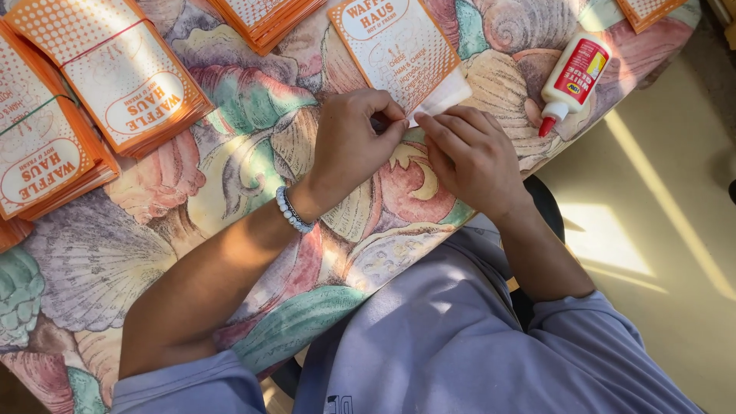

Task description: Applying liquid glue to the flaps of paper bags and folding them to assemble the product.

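An orange-and-white printed paper bag (395, 46) lies flat on the table in front of me. My left hand (353, 142), with a bead bracelet at the wrist, pinches the bag's near edge. My right hand (471, 157) presses and pinches the same edge, where a white flap (445, 96) sticks out. The fingertips of both hands meet at that edge and hide part of it.
Rubber-banded stacks of the same orange bags (126, 73) lie at the left, with more stacks (264, 19) at the top edge. A white glue bottle (571, 80) with a red tip lies at the right. A shell-patterned tablecloth (230, 176) covers the table; the floor is to the right.
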